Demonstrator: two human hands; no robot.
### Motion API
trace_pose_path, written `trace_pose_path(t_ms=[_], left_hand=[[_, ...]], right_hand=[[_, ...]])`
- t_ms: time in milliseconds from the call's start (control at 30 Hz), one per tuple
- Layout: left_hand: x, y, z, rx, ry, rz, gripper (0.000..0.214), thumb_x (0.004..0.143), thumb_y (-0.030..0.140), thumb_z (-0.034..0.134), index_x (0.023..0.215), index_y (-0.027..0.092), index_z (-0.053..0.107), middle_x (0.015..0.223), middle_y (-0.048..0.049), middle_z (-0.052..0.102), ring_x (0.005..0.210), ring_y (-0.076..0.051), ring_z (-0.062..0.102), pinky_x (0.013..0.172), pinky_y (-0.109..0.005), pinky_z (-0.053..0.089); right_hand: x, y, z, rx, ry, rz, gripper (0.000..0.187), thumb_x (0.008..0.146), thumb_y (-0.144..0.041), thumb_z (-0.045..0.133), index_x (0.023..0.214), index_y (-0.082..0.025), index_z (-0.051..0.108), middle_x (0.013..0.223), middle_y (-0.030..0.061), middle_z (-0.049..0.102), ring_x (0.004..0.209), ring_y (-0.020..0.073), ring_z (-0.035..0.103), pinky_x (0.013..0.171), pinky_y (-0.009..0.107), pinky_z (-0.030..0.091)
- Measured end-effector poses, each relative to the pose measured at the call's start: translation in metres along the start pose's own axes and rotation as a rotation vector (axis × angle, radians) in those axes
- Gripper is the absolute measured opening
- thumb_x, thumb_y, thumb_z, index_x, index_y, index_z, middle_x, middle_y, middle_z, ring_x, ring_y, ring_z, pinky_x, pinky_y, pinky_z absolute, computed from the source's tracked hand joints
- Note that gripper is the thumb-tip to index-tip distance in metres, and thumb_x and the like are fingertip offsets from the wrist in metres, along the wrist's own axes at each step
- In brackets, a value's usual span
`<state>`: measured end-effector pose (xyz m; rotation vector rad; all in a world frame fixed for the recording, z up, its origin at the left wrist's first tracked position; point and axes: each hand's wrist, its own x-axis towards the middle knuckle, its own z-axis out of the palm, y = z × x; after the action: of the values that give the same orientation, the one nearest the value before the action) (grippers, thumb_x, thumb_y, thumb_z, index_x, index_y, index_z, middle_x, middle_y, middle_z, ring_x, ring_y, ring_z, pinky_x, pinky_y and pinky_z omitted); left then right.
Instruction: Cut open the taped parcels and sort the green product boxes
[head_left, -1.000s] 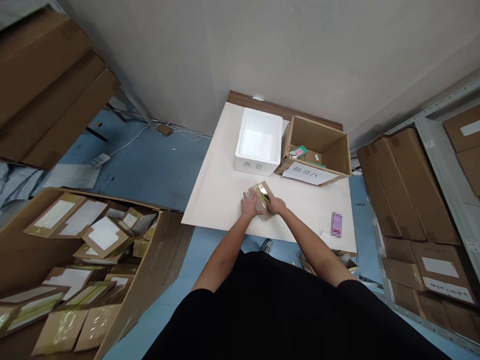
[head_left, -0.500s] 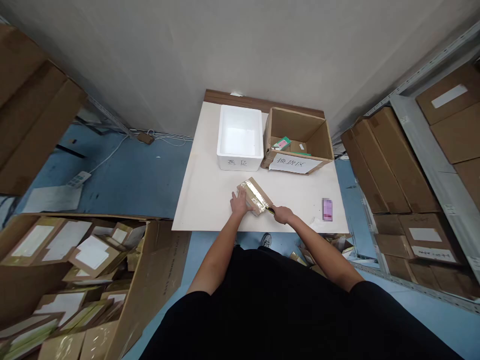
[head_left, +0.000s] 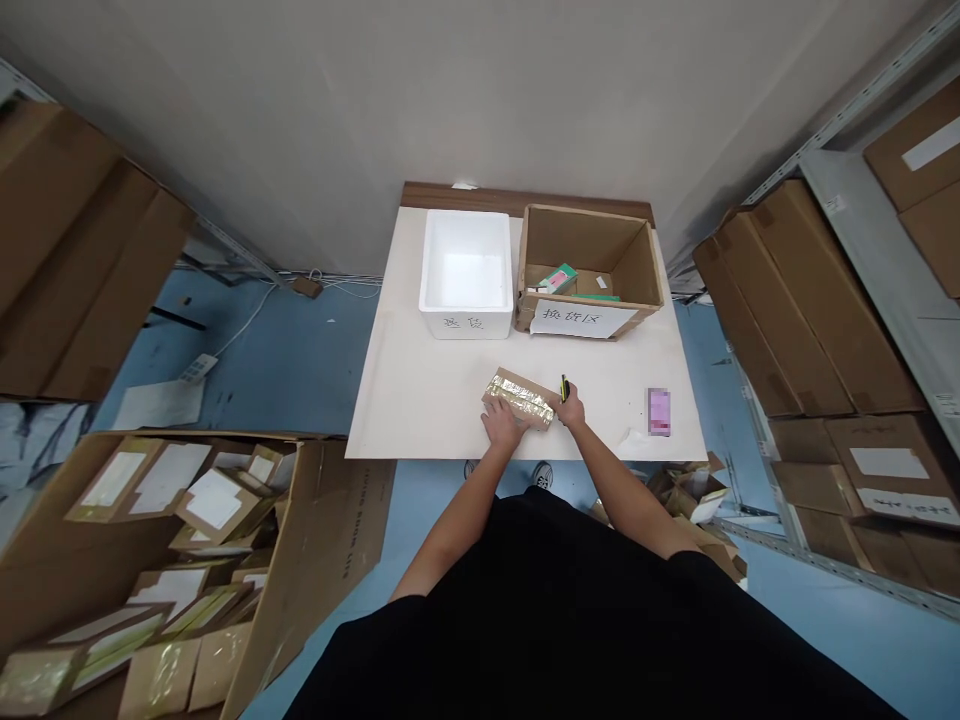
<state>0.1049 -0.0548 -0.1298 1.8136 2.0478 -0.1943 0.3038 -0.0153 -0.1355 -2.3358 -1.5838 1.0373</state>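
A small cardboard box (head_left: 529,391) wrapped in shiny clear tape lies on the white table near its front edge. My left hand (head_left: 502,422) grips the box at its near left side, fingers over the top. At the box's right end is my right hand (head_left: 570,408), closed around a yellow and black utility knife (head_left: 565,388). The knife points up and away from the table's front edge. Whether the right fingers also touch the box is hard to make out.
Behind the box stand a white foam box (head_left: 466,325) and an open carton (head_left: 637,317) with small green packs inside. A blurred pink item (head_left: 659,411) lies at right. A large carton (head_left: 315,560) of parcels stands at left; shelves with boxes (head_left: 795,310) line the right.
The box has turned flatter, its long side now nearer to parallel with the table edge. My right hand has lifted the knife from the tape and tipped it upward. My left hand shifted right.
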Motion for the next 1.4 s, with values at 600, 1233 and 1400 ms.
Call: trace_pose_path(t_ms=[600, 1233, 1400], left_hand=[[0.035, 0.017, -0.019, 0.173, -0.122, 0.474, 0.059, 0.088, 0.023, 0.081, 0.143, 0.025, 0.059, 0.167, -0.0145, 0.046, 0.154, -0.035, 0.041, 0.120, -0.048, 0.040], [0.032, 0.030, -0.024, 0.230, -0.217, 0.311, 0.098, 0.079, 0.039, 0.094, 0.157, 0.015, 0.040, 0.138, -0.0254, 0.070, 0.133, -0.038, 0.065, 0.106, -0.043, 0.048], [0.031, 0.030, -0.023, 0.217, -0.215, 0.314, 0.098, 0.077, 0.035, 0.095, 0.157, 0.017, 0.041, 0.146, -0.0265, 0.065, 0.133, -0.038, 0.066, 0.106, -0.044, 0.049]], right_hand=[[0.030, 0.009, 0.002, 0.209, -0.064, -0.127, 0.058, 0.100, -0.054, 0.062, 0.148, -0.025, 0.048, 0.106, 0.0073, 0.080, 0.092, 0.0273, 0.078, 0.079, 0.033, 0.059], [0.028, 0.052, -0.051, -0.319, -0.360, -0.375, 0.047, 0.103, -0.067, 0.060, 0.098, -0.025, 0.079, 0.100, 0.0106, 0.078, 0.099, 0.0278, 0.073, 0.079, 0.030, 0.047], [0.017, 0.068, -0.048, -0.218, -0.407, -0.320, 0.055, 0.104, -0.073, 0.053, 0.096, -0.023, 0.077, 0.087, 0.0065, 0.076, 0.079, 0.0220, 0.073, 0.067, 0.026, 0.045]])
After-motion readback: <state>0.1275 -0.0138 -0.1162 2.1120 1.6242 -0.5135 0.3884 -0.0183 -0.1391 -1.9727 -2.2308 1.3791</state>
